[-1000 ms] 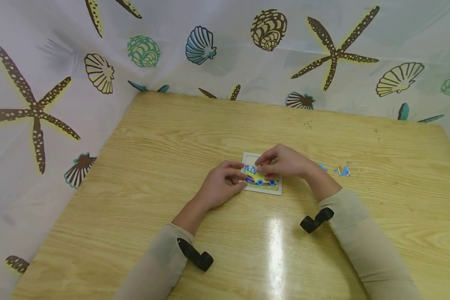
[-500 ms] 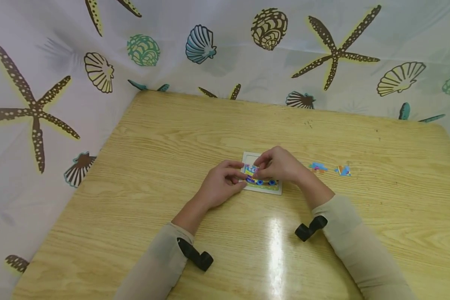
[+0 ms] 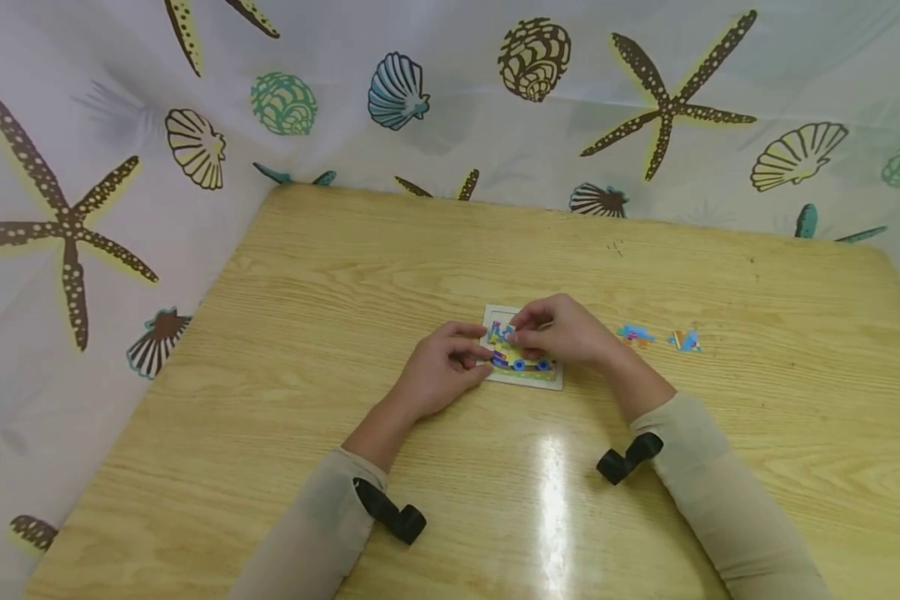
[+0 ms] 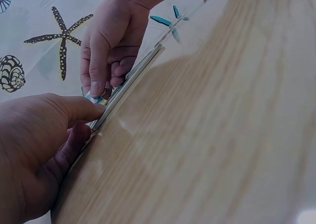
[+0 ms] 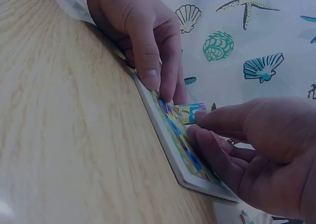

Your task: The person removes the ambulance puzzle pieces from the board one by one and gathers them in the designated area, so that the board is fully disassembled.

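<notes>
A small jigsaw board (image 3: 525, 383) with a white frame and a vehicle picture with blue wheels lies on the table. My left hand (image 3: 444, 367) holds its left edge, the thumb by the near corner. Over the board, my right hand (image 3: 566, 332) pinches a puzzle piece (image 5: 186, 113) between thumb and fingers. Blue, yellow and pink show on this piece, which stands tilted up from the picture in the right wrist view. The right fingers hide the upper right of the board in the head view.
Loose puzzle pieces, one mostly blue (image 3: 635, 335) and another blue and orange (image 3: 687, 341), lie right of the board on the wooden table (image 3: 345, 275). A white curtain (image 3: 465, 108) with shells and starfish hangs along the back and left edges.
My right hand first shifts left and slightly down over the board, then slightly back right, the piece now more visible. The blue loose piece came into fuller view. My left hand stays put.
</notes>
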The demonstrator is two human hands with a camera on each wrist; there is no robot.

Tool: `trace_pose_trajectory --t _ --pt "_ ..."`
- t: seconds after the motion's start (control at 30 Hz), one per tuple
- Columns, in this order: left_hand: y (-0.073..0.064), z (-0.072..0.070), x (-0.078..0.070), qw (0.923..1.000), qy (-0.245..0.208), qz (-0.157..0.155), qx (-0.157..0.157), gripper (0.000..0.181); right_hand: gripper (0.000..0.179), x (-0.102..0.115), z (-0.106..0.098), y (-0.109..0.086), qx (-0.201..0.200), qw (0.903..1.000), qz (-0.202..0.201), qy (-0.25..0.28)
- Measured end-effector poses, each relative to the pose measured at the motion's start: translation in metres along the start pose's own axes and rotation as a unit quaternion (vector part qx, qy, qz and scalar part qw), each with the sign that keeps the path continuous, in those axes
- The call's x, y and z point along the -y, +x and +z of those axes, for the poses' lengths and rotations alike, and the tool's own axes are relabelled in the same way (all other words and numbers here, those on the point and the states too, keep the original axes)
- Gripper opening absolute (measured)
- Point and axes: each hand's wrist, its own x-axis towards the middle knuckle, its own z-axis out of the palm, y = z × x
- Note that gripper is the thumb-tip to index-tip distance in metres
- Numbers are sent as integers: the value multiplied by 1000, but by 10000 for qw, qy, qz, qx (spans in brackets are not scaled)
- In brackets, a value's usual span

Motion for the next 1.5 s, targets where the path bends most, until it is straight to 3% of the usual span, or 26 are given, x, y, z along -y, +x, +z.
trace_pose_trajectory --t 0.3,0.6,0.9,1.13,1.5 --pt "-1 0 0 10000 9 24 -5 15 27 -5 -6 -3 201 9964 42 817" --pt "0 -1 1 10000 2 -10 4 14 28 -8 -14 -14 143 9924 240 1198" --pt "0 -1 0 9999 -31 -146 1 13 29 -21 -31 -28 -205 9960 142 853" --pt "-1 0 1 9998 2 -203 -13 11 34 -28 -48 -41 -94 9939 210 1074" --pt "0 1 1 9997 -25 -246 -9 11 31 -36 -67 -57 -83 9974 362 622"
